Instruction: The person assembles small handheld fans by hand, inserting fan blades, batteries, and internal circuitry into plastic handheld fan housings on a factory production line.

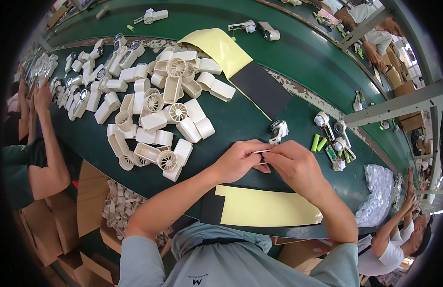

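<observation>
Between my two hands is a white plastic housing (262,151), mostly covered by the fingers; only its thin pale edges show. My left hand (236,160) is closed around its left side. The fingertips of my right hand (294,161) pinch together at its right side. Just beyond the fingers a small fan head (278,130) with a silvery ring and white wrapping sticks up; whether it joins the housing is hidden. Nearest my body, under the forearms, lies a yellow-backed sheet (269,206) with black edges.
Cream fan housings (178,111) are heaped at the left. Behind my hands lies another yellow sheet (216,48) with a black part (262,88). To the right are green batteries (318,143), fan assemblies (338,138) and a clear plastic bag (376,193). A metal post (398,104) stands right.
</observation>
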